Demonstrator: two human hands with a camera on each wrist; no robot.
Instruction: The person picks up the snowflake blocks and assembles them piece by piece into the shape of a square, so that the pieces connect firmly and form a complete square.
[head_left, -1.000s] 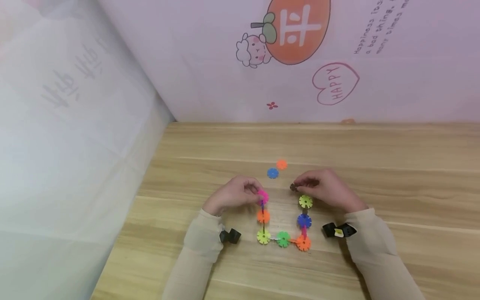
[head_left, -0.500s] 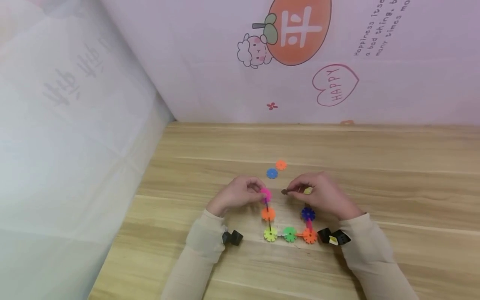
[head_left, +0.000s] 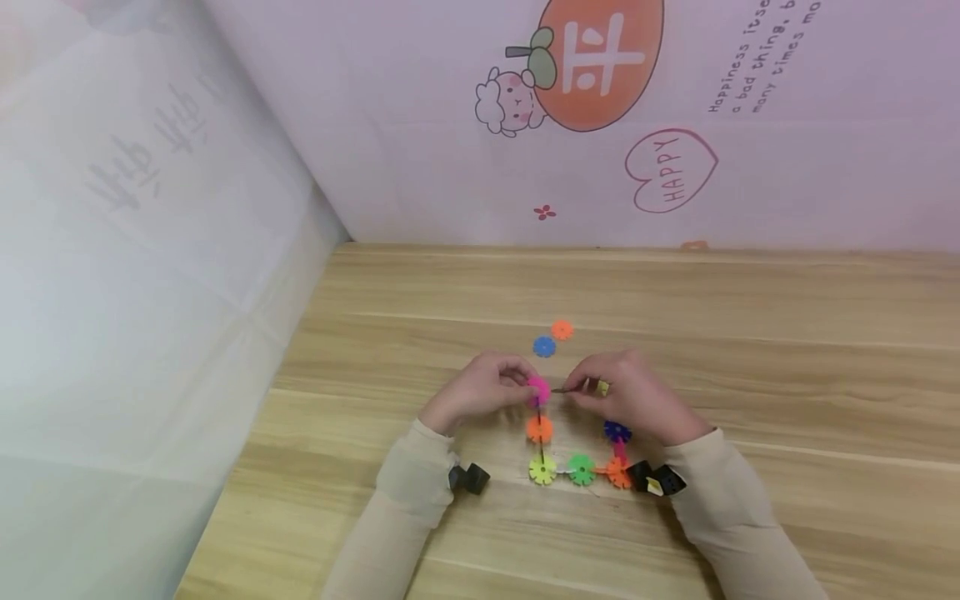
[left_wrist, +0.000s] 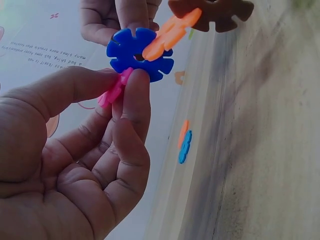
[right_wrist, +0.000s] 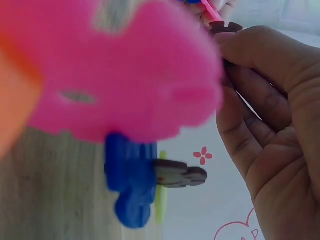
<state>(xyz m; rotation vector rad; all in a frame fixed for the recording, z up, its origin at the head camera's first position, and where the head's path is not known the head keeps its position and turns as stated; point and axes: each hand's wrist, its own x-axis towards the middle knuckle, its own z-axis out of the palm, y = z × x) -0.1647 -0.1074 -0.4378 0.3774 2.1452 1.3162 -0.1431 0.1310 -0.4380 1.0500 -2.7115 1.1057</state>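
My left hand point(head_left: 480, 387) pinches a pink notched plastic disc point(head_left: 538, 391) between thumb and forefinger. That disc ends a chain of interlocking snowflake discs; a blue disc point(left_wrist: 132, 52) slots into it, then an orange disc point(head_left: 539, 430) and others. The chain runs in a U shape past a yellow-green disc point(head_left: 542, 471), a green disc point(head_left: 581, 470) and an orange corner disc point(head_left: 618, 473). Opposite, my right hand point(head_left: 633, 396) pinches a brown disc point(right_wrist: 226, 27), held edge-on close to the pink one. Under the right hand, a dark blue disc point(head_left: 617, 431) shows; a yellow disc point(head_left: 603, 387) is mostly hidden.
Beyond the hands, a loose blue disc point(head_left: 544, 347) and a loose orange disc point(head_left: 562, 330) lie on the wooden table point(head_left: 420, 292). A printed cloth point(head_left: 450, 183) rises behind the table. Black wrist cameras point(head_left: 474, 478) sit near the chain's sides.
My right hand has moved left with the brown disc, bringing it up to the pink disc. My left hand has shifted slightly right, and the chain has moved with it.
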